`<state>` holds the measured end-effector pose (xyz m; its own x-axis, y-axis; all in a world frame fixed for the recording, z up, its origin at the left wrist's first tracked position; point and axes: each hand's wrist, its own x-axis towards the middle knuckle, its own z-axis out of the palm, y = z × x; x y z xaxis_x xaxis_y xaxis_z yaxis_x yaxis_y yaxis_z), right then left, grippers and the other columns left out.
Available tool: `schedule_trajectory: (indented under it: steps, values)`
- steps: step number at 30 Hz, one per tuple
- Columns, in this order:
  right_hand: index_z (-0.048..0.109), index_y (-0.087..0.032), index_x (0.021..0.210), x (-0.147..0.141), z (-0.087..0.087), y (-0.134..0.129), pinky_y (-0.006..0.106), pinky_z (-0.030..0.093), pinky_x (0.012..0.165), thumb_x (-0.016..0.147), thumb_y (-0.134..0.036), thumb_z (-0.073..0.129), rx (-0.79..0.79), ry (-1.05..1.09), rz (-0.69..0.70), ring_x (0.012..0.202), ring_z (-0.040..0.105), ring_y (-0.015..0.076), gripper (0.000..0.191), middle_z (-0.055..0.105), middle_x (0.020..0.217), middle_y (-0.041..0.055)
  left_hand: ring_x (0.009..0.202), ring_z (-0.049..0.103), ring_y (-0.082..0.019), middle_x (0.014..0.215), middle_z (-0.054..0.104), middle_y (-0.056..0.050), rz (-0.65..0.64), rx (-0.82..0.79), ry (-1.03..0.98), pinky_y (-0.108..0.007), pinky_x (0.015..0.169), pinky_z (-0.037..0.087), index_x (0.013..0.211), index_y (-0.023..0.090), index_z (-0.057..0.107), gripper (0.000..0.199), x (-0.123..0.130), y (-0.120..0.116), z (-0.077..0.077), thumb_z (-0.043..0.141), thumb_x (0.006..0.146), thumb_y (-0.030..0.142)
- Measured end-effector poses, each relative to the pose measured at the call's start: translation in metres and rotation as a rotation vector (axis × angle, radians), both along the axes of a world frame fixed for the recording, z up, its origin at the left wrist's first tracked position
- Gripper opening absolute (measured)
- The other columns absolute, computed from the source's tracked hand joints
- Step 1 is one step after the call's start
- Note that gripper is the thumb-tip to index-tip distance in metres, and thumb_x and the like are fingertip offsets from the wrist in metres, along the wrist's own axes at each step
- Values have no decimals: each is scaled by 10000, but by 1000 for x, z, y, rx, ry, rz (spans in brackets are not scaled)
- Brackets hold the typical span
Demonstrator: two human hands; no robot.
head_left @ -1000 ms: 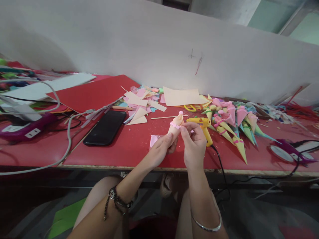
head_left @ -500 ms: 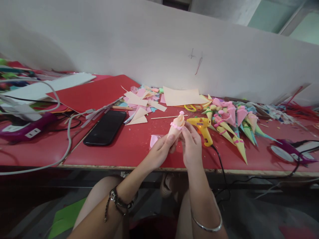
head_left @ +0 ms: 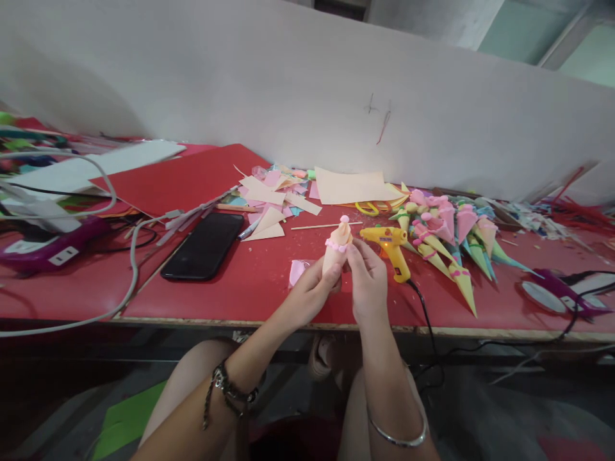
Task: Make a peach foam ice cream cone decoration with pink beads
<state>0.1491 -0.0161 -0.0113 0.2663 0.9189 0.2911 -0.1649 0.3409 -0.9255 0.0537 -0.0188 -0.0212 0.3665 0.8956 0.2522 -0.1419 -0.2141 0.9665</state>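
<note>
My left hand is closed around the lower part of a cream paper ice cream cone, held upright above the table. A peach swirl tops the cone, with a pink scalloped trim round its rim and a small pink ball at the tip. The thumb and fingertips of my right hand pinch the trim on the cone's right side. Just right of that hand lies a yellow hot glue gun, its small light glowing. A pink piece in a clear bag lies beside my left hand.
Several finished paper cones are piled at the right. A black phone lies at the left, near paper scraps. A thin stick and yellow scissors lie behind the hands. Purple power strips and cables flank the red table.
The cone has shifted slightly left and stands more upright. My right hand's fingers have moved a little left along with it.
</note>
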Motion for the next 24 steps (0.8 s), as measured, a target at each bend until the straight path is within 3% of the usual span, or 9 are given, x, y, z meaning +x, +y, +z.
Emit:
schedule_trajectory:
  steps: [3, 8, 10, 12, 14, 17, 21, 24]
  values:
    - [628, -166, 814, -1, 3, -2, 238, 432, 611, 736, -322, 536, 1, -106, -1, 672, 529, 123, 197, 593, 705, -1, 569, 439, -105, 576, 464, 37, 100, 5, 22, -213, 572, 369, 728, 179, 489, 226, 1, 1, -1, 499, 790, 396]
    - [614, -152, 924, -2, 2, -2, 285, 450, 687, 741, -358, 538, -21, -183, -2, 739, 543, 142, 286, 614, 856, 50, 776, 551, -160, 793, 618, -31, 221, 42, 32, -251, 744, 420, 839, 172, 586, 166, 2, 2, 3, 593, 714, 281]
    - [590, -167, 1024, -3, 1, -2, 304, 454, 734, 754, -363, 525, -8, -192, -45, 809, 548, 152, 340, 604, 965, 69, 773, 555, -161, 769, 617, -31, 241, 20, 9, -247, 724, 427, 826, 170, 586, 164, 2, 1, 5, 608, 694, 266]
    - [571, -183, 1081, -2, 1, -2, 303, 457, 754, 788, -326, 470, 13, -214, -77, 844, 548, 146, 341, 585, 1016, 71, 623, 531, -129, 625, 571, 1, 244, -57, -16, -223, 607, 422, 767, 166, 564, 138, 1, 2, 6, 599, 699, 282]
    - [579, -184, 1078, -1, 1, -2, 285, 465, 733, 813, -258, 401, 13, -244, -101, 808, 556, 128, 328, 583, 961, 62, 459, 442, -86, 493, 478, 46, 241, -160, -66, -196, 481, 362, 699, 165, 519, 147, 0, 4, 6, 571, 720, 301]
    - [601, -176, 1040, 0, 1, -2, 267, 475, 700, 814, -216, 389, 6, -288, -108, 760, 568, 119, 313, 580, 861, 47, 391, 351, -46, 459, 404, 76, 240, -282, -210, -169, 409, 272, 662, 164, 472, 177, -2, 8, 4, 579, 712, 296]
    - [553, -193, 1045, -1, -2, -1, 263, 489, 671, 800, -253, 475, 23, -256, -35, 714, 587, 120, 264, 605, 807, 22, 447, 392, -30, 563, 465, 64, 214, -371, -336, -151, 454, 316, 709, 156, 505, 224, -4, 11, 1, 661, 649, 306]
    - [527, -201, 925, -3, -5, -1, 253, 486, 629, 751, -220, 550, 61, -250, -46, 654, 583, 116, 177, 592, 729, -10, 498, 441, -43, 592, 499, 51, 209, -373, -364, -159, 500, 365, 706, 156, 524, 245, -5, 11, 0, 685, 633, 324]
